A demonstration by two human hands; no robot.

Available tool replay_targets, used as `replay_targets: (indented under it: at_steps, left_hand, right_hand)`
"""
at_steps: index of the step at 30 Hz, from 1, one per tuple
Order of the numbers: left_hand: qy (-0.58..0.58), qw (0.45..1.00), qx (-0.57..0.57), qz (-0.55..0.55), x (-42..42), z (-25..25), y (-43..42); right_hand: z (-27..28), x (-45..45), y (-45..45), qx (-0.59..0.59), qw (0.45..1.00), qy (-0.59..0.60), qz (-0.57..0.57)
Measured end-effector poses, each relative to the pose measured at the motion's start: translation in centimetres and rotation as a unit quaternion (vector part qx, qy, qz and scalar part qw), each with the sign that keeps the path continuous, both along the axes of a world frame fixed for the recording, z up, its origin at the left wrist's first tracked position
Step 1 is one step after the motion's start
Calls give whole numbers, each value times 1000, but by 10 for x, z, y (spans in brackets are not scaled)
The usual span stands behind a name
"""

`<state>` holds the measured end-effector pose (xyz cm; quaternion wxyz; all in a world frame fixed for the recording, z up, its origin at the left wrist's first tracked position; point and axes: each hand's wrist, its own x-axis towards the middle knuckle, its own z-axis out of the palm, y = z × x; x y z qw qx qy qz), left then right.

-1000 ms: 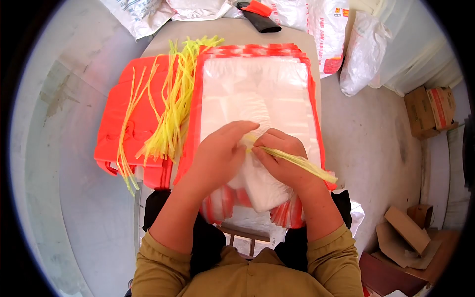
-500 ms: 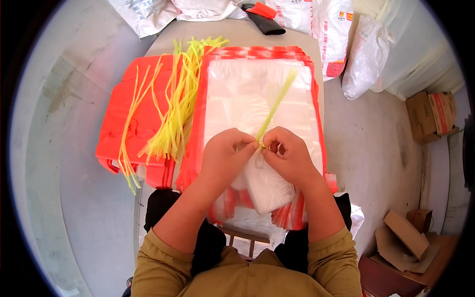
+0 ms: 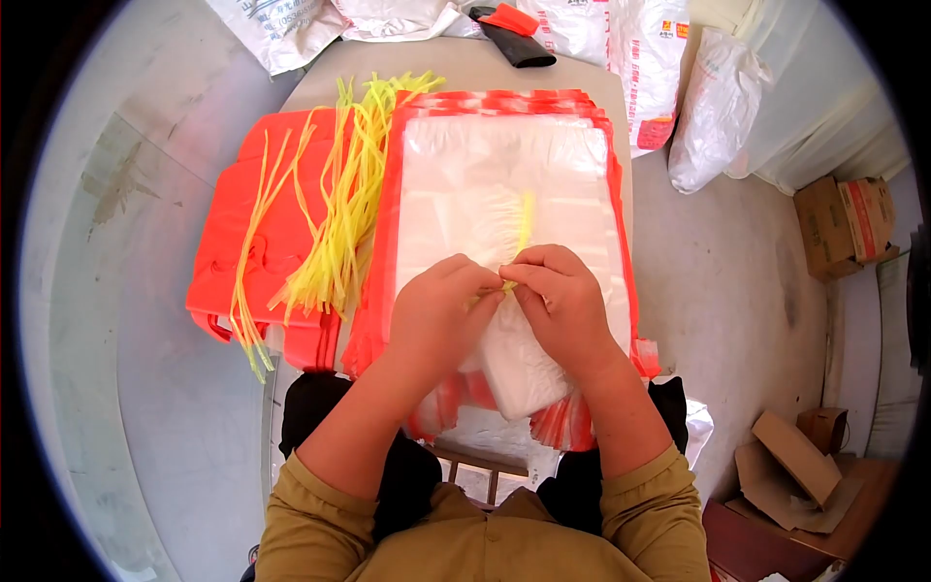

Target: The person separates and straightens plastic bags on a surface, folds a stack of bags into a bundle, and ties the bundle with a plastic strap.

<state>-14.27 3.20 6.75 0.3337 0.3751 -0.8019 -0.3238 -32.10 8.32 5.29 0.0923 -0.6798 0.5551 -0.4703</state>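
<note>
A yellow plastic strip (image 3: 526, 221) runs up from between my hands, around the gathered middle of a clear plastic bundle (image 3: 524, 373). My left hand (image 3: 448, 303) is closed, its thumb and forefinger pinching the strip at the gather. Close against it, my right hand (image 3: 561, 296) pinches the strip too, fingertips nearly touching the left ones. The fingers partly hide the spot where the strip crosses. Beneath lies a stack of clear bags with red edges (image 3: 485, 155). Left of the stack, a bunch of loose yellow strips (image 3: 339, 233) rests on folded red bags (image 3: 242, 213).
The pale table (image 3: 388, 63) stands in front of me. White printed sacks (image 3: 640, 78) line its far side, with a black and red item (image 3: 519, 39) near them. Cardboard boxes (image 3: 844, 228) are on the right, and an opened carton (image 3: 795, 475) lies lower right.
The strip's long free end has come down and now shows shorter above my hands. My right hand has turned, its fingers drawn over the crossing point; my left hand has barely moved.
</note>
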Motion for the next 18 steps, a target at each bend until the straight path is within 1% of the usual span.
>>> replay_targets:
  at_steps: [3, 6, 9, 15, 18]
  left_hand:
    - [11, 1000, 4, 0, 1, -1, -1]
    - [11, 1000, 9, 2, 2, -1, -1]
    - [17, 1000, 9, 4, 2, -3, -1]
    - [-5, 1000, 19, 14, 1, 0, 0]
    - [-12, 999, 41, 22, 0, 2, 2]
  right_hand:
    - [4, 3, 5, 87, 992, -86, -18]
    - [11, 4, 8, 171, 968, -180, -28]
    - [20, 0, 11, 210, 963, -166, -27]
    - [22, 2, 11, 206, 961, -182, -11]
    - [22, 1, 11, 170, 978, -124, -4]
